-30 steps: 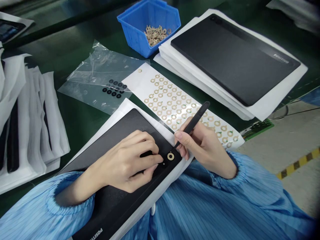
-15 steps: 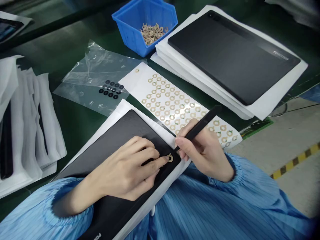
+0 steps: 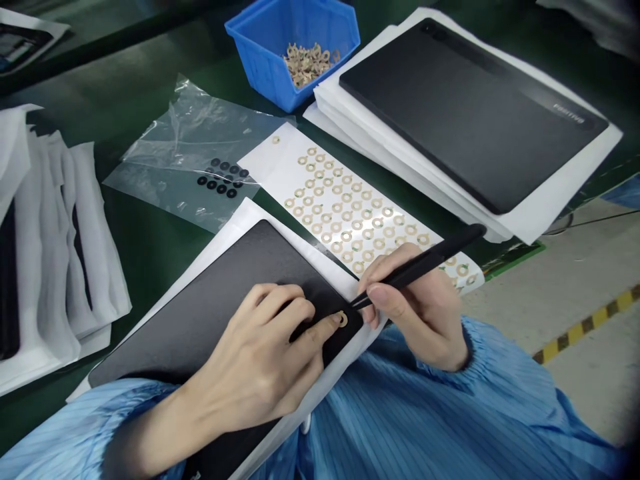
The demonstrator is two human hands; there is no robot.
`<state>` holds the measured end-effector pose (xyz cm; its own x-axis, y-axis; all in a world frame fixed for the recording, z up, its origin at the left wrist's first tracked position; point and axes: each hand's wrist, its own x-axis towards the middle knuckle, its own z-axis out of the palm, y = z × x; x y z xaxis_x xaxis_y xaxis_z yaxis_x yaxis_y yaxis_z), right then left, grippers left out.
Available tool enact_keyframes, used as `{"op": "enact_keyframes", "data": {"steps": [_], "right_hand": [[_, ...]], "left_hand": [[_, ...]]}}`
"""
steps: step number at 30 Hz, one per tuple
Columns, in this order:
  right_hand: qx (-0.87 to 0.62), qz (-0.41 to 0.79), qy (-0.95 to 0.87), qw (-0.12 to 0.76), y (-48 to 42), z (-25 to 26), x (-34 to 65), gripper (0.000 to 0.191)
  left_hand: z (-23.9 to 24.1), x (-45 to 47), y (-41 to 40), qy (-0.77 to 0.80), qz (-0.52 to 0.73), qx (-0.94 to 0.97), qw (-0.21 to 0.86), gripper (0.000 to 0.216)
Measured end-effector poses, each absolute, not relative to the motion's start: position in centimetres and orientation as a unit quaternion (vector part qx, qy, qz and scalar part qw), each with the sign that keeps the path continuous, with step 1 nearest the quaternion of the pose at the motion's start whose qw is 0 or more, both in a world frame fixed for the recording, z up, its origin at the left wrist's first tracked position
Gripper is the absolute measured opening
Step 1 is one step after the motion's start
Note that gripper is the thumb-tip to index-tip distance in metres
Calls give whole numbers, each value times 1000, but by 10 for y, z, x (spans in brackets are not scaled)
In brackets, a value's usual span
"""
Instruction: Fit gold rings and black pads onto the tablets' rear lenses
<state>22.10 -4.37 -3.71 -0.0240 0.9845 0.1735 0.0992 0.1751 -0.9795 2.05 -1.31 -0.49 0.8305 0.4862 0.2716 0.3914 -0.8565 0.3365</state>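
Sleeved pile: bunch of white sleeves [image 3: 47, 247] with dark slabs peeking out, well off to the left of the left hand.
Clear bag: wrinkly plastic bag [image 3: 160, 157] out beyond the left hand, with a little cluster of black rings [image 3: 231, 193] showing at its right end.
Main tablet: black tablet [image 3: 215, 313] on white wrap [image 3: 247, 209], directly under the left hand, one corner sitting between both hands.
Left hand: the left hand [image 3: 265, 353] is palm down over that tablet, fingers bent, not gripping anything I can see. It's just got the index fingertip on the ring.
Blue bin: blue bin [image 3: 265, 73] way out past both hands, loose gold rings [image 3: 310, 67] heaped inside.
Ring sheet: white sheet [image 3: 265, 160] with rows of ring stickers, beyond the hands, near end partly behind the right hand.
The ring: gold ring [image 3: 345, 321] on the tablet near its corner, between the hands, partly covered by the left index. Can't tell if it's fully flat.
Tweezers: black tweezers [image 3: 450, 248], tips just beside the ring; can't say if they touch it.
Right hand: the right hand [image 3: 427, 307] has them pinched between thumb and fingers.
Other tablet: second tablet [image 3: 465, 113] on stacked white sheets, beyond the right hand.
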Motion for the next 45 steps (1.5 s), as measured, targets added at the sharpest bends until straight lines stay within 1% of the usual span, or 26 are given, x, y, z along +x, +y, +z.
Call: {"op": "enact_keyframes", "data": {"steps": [5,9,12,14,17,19,21,24,25,28,29,30,32,33,34,35,39,42,45], "right_hand": [[-449,360,-630,521,-46,-45,221,10],[-415,351,-639,543,-46,-47,221,12],[-403,366,-640,542,-46,-47,222,7],[-398,384,-637,537,-46,-47,222,3],[-375,430,-619,539,-48,-39,226,7],[-368,438,-617,540,-48,-24,231,8],[-388,383,-658,519,-43,2,238,9],[-455,222,-737,448,-12,49,246,12],[-475,172,-746,434,6,64,247,16],[-479,65,-768,420,73,89,241,40],[-474,43,-768,430,97,91,238,43],[-470,23,-767,437,119,91,234,38],[-478,42,-767,426,159,86,228,25],[-510,74,-750,414,176,83,225,15],[-521,81,-743,411,189,80,224,5],[-523,84,-740,414,200,77,223,3],[-521,106,-744,404,214,69,219,11],[-510,126,-770,361,205,58,204,14],[-480,134,-807,317,189,33,177,13]], "left_hand": [[-6,22,-13,209,168,953,141,26],[-8,20,-10,222,231,930,179,23],[-11,19,-5,254,282,905,190,20],[-12,20,-2,272,288,900,181,20],[-13,21,1,272,287,904,162,19],[-13,21,2,266,285,907,156,18],[-14,21,3,263,278,911,153,17],[-15,21,4,268,245,920,150,18],[-15,21,4,269,234,922,149,19],[-13,21,4,264,203,933,136,19],[-12,21,3,260,197,936,131,19],[-12,21,3,255,192,939,126,19],[-10,20,3,248,188,943,115,19],[-10,19,4,248,190,944,107,19],[-10,18,7,251,194,943,99,18],[-9,16,12,263,198,940,93,17],[-1,-3,47,393,226,888,78,15],[4,-29,81,515,251,817,65,18],[4,-53,103,606,251,751,72,28]]}}
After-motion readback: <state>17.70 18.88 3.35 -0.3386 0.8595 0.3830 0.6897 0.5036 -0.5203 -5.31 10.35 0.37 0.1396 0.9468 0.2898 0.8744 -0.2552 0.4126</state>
